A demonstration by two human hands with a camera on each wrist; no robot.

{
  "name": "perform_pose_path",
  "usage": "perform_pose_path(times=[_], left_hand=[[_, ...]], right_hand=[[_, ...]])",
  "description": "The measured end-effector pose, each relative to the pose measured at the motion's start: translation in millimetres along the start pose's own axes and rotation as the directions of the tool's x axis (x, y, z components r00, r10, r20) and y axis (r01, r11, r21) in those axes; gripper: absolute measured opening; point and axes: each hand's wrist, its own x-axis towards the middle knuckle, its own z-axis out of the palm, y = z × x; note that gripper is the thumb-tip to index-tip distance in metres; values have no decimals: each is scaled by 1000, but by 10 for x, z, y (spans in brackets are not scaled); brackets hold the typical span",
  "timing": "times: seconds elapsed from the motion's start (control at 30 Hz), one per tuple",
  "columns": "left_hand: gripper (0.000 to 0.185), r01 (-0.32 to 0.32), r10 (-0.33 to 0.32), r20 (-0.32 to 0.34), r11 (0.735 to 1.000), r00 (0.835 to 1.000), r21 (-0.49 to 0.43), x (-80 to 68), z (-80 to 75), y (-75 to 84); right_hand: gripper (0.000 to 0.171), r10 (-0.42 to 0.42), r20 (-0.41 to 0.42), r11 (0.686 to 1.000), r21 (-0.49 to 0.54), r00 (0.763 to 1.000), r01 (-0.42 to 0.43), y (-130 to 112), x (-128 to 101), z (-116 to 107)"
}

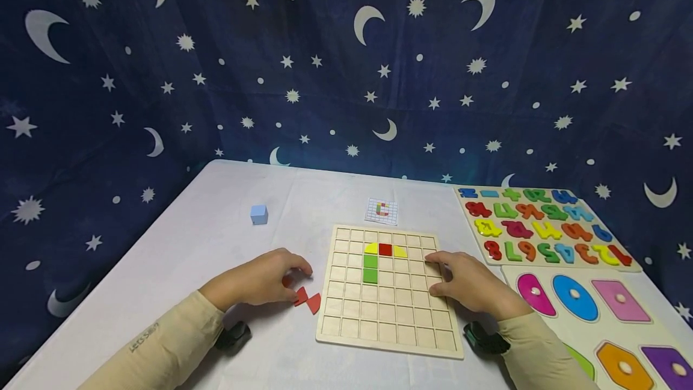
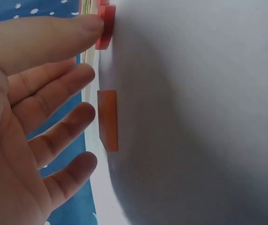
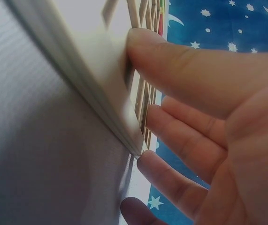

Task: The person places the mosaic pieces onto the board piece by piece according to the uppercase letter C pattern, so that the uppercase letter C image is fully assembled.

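Red wedge pieces (image 1: 307, 300) are lying on the white table (image 1: 178, 257), just off the left edge of the wooden grid board (image 1: 387, 294), and the left hand (image 1: 260, 281) is parked right on top of that little cluster. In the left wrist view the thumb (image 2: 54, 35) is seen pressed against one red piece (image 2: 106, 26), while the other fingers are spread and fairly straight, hovering close to an orange-red flat piece (image 2: 108, 119) without clearly touching it. So nothing is really pinched yet; it reads more like a touch than a hold.

Key relation: the loose pieces sit between the left hand and the board, so the left hand is by far the nearer one. The orange-red piece's long axis runs roughly along the board's near-left edge, as far as can be judged.

On the other side, the right hand (image 1: 471, 284) is laid on the board's right part, thumb (image 3: 185, 70) pressed flat on the grid cells and the remaining fingers relaxed and apart, steadying it rather than gripping. Already seated in the grid are a red square (image 1: 385, 250) flanked by yellow bits (image 1: 371, 249), with a green column (image 1: 370, 268) below.

Hard to make out: how many red pieces are under the left fingers, since part of the cluster is covered in the head view. The small pattern card (image 1: 381, 210) is too tiny to read.
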Motion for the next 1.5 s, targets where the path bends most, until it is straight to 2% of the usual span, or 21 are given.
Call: perform_pose_path(times=[0.3,0.5,0.6,0.73,0.97,1.3,1.5], left_hand=[[31,-14,14,47,1000,999,-5,12,14,11],[29,0,0,45,1000,999,-11,10,14,24],[26,-9,10,37,1000,999,-22,9,14,25],[23,-53,53,21,998,998,-25,10,15,11],[16,-98,99,-48,995,994,17,38,27,-52],[16,-68,72,-103,997,992,41,86,45,-57],[23,-98,98,-98,995,990,-3,83,49,-30]], right_hand=[[62,-6,-1,1000,-8,1000,6,4,1,-3],[63,-4,-3,1000,-11,1000,4,5,2,-8],[62,-6,-5,1000,-10,1000,6,4,3,-9],[62,-23,-9,1000,-8,1000,23,7,1,-8],[61,-53,-16,999,-12,998,53,14,-6,-11],[61,-43,-17,999,-5,999,43,14,-8,-1],[62,-48,-13,999,3,999,48,6,-12,-6]])
